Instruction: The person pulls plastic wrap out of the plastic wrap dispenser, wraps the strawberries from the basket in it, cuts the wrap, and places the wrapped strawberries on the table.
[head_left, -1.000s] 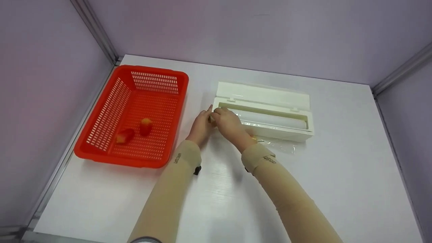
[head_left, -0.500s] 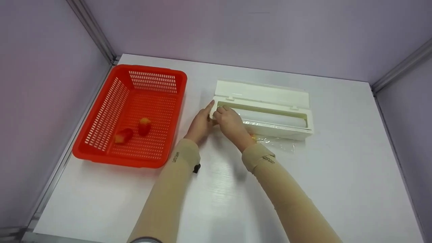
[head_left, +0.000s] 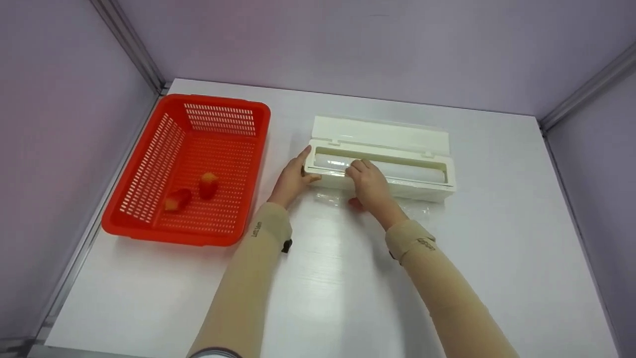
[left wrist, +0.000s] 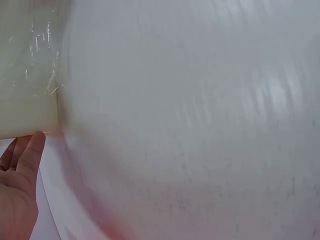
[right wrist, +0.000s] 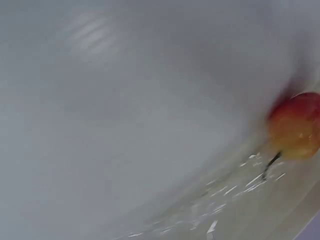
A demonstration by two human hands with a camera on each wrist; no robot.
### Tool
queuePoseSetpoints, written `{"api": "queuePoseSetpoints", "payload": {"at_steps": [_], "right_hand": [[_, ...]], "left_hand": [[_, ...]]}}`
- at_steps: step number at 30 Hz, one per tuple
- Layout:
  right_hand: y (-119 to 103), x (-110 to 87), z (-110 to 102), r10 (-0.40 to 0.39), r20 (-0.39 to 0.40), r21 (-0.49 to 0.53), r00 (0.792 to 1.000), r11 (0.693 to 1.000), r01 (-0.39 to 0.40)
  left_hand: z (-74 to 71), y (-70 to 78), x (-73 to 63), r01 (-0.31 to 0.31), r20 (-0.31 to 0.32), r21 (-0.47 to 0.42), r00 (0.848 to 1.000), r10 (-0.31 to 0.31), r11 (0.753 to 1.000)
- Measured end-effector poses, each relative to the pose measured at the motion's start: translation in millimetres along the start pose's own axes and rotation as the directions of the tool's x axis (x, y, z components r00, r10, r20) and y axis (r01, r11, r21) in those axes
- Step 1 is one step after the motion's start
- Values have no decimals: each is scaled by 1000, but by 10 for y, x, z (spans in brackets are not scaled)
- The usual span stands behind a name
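An elongated white cling film dispenser (head_left: 422,189) lies on the table with its lid (head_left: 377,133) folded back, a roll of clear film (head_left: 407,171) inside. At its left end, my left hand (head_left: 290,181) braces the corner, fingers straight along the end and thumb toward the front; the left wrist view shows the same hand (left wrist: 19,185). My right hand (head_left: 373,191) has its fingers bent at the front rim, left of the middle; I cannot tell what they pinch. Clear film (left wrist: 37,50) hangs down the front. A red-yellow apple-like fruit with dark stem (right wrist: 296,127) lies by it, partly hidden in the head view.
A red plastic basket (head_left: 186,238) stands on the left, with two red-and-yellow fruits, one upper (head_left: 208,185) and one lower (head_left: 178,200), on its floor. The white table (head_left: 318,298) is bounded by pale panels (head_left: 348,54) at the back and sides.
My right hand has moved right along the dispenser's front rim, from its left end toward the middle. My left hand stays at the left end, its thumb now in sight.
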State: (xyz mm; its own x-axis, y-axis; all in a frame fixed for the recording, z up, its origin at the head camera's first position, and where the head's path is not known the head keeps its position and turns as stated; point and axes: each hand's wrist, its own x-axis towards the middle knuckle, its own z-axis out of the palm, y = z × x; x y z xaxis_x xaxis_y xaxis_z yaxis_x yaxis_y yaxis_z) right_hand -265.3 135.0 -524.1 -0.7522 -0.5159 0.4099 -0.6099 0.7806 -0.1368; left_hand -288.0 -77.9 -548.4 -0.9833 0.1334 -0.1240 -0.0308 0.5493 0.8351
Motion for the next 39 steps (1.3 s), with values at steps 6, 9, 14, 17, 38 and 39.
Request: {"api": "queuePoseSetpoints", "payload": {"at_steps": [6, 9, 14, 17, 38, 39], "right_hand": [[539, -525, -218, 74, -179, -19, 981, 997, -79], [748, -762, -343, 130, -223, -31, 966, 990, -141], [950, -980, -445, 164, -220, -31, 962, 984, -174], [1045, -1085, -489, 185, -236, -36, 954, 979, -199], [1196, -1287, -604, 244, -296, -6, 924, 966, -257], [1200, -1294, -601, 248, -302, 0, 920, 966, -260]], "left_hand": [[-13, -4, 32, -9, 30, 4, 1000, 9, 1000], [-5, -1, 34, -13, 30, -4, 999, 13, 1000], [-14, -30, 12, -1, 30, -26, 1000, 2, 1000], [-5, -27, 8, -5, 36, -27, 999, 6, 1000], [-7, 19, 13, -10, 16, -18, 1000, 10, 1000], [-10, 15, 14, -5, 18, -16, 1000, 5, 1000]]}}
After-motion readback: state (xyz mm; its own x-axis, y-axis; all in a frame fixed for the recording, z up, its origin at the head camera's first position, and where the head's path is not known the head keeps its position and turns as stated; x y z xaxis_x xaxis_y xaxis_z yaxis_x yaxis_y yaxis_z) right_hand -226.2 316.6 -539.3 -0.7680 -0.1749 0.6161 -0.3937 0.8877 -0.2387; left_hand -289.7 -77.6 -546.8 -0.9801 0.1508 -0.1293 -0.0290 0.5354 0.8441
